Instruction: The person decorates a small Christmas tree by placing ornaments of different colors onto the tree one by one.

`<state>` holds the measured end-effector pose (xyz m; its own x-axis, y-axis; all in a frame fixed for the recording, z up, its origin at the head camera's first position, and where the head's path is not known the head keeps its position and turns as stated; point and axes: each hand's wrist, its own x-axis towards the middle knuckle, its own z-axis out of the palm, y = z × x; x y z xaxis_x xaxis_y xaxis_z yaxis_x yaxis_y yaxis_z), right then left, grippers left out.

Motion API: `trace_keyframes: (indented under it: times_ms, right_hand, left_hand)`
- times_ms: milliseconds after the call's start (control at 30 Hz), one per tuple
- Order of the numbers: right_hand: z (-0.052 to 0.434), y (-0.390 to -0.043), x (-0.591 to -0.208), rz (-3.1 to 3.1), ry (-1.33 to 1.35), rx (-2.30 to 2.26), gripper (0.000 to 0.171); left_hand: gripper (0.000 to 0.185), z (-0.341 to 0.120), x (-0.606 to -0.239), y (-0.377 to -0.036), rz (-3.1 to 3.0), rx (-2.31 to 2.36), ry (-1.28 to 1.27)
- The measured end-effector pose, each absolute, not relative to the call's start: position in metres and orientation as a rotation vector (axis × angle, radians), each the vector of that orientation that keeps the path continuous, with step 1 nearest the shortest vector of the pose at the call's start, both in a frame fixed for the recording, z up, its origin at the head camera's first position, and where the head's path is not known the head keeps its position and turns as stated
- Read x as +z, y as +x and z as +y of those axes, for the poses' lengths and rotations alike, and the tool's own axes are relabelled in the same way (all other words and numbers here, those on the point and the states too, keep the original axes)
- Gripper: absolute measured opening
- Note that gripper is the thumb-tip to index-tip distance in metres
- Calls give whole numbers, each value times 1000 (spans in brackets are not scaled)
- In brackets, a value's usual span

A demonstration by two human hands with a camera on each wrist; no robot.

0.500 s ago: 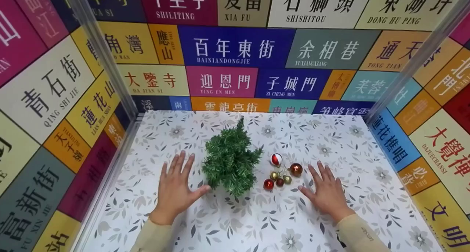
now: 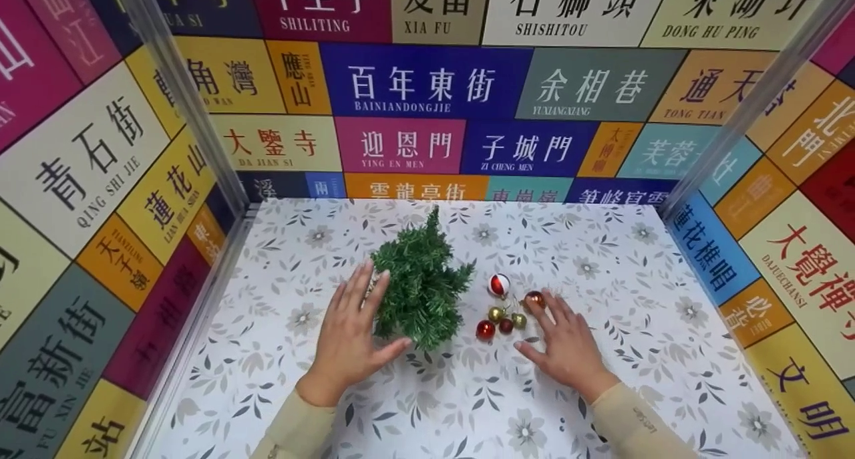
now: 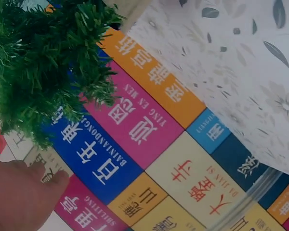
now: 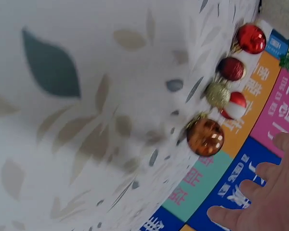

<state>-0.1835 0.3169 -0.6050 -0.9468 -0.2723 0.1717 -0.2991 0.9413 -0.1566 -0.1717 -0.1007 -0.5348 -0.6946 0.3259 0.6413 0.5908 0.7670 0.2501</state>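
Observation:
A small green artificial tree [image 2: 421, 288] stands upright on the floral table [image 2: 601, 258]; its needles [image 3: 43, 67] fill the upper left of the left wrist view. My left hand [image 2: 354, 335] lies open with straight fingers right against the tree's left side, thumb reaching under its base. A cluster of small baubles sits right of the tree: a red-and-white one [image 2: 498, 284], a copper one [image 2: 534, 300], gold and red ones [image 2: 495, 320]. My right hand [image 2: 564, 342] is open, fingertips at the copper bauble [image 4: 205, 136].
Walls covered in coloured sign panels [image 2: 427, 91] close the table in at the back and both sides, with clear posts [image 2: 194, 111] at the back corners. Bare floral tabletop lies in front of my hands and at the right [image 2: 641, 292].
Both hands have slid inward: the left from a gap beside the tree to its left side, the right leftward and forward up to the copper bauble.

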Motion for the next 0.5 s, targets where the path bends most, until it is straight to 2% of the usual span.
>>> trace_keyframes:
  times_ms: [200,500]
  right_hand:
    - [287,-183,-610,-2870,604,247,86]
    - [255,-193,-616,-2773,784,260,60]
  left_hand:
    - [106,-92,-538,-172,-2434,-625,-706]
    - [101,-85,-545,-175,-2485,-621,-706]
